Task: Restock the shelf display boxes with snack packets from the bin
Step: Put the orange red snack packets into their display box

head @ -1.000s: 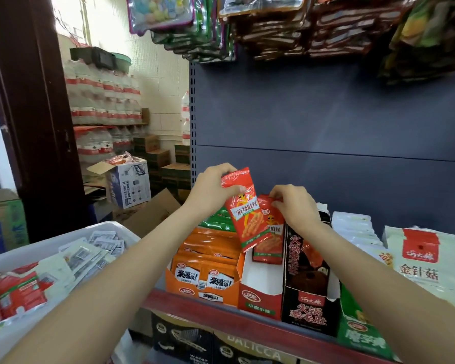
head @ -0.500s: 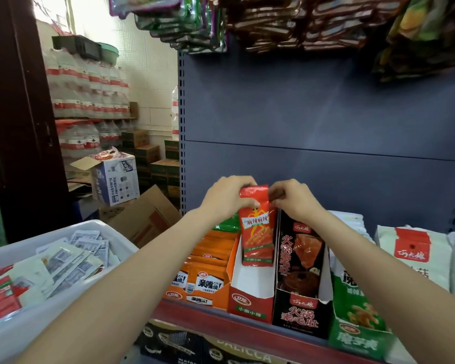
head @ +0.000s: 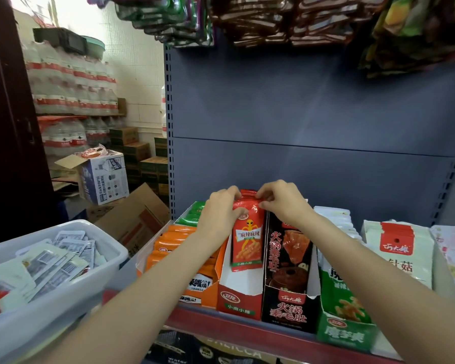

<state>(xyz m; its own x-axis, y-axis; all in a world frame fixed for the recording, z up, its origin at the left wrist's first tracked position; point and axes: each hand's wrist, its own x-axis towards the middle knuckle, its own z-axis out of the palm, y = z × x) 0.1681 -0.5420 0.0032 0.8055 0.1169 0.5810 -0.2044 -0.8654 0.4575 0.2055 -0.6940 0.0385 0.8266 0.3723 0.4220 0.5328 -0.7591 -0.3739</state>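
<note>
A red display box [head: 239, 300] stands on the shelf between an orange box [head: 195, 287] and a black box [head: 289, 306]. Red snack packets [head: 247, 243] stand upright inside the red box. My left hand [head: 220, 219] grips the front packet's left upper edge. My right hand [head: 281, 202] pinches the packets' top edge from the right. The grey bin [head: 71, 292] at lower left holds several loose packets, mostly white with a few red ones.
A green box [head: 344, 329] and white packets [head: 397, 253] fill the shelf to the right. The red shelf lip [head: 221, 324] runs below. Hanging snack bags [head: 273, 19] crowd the top. Cardboard cartons [head: 103, 177] and bottled water stand at the left.
The red packet held tilted above the red box has been lowered upright into it. Both hands came together at the packets' top edge. The view moved closer to the shelf.
</note>
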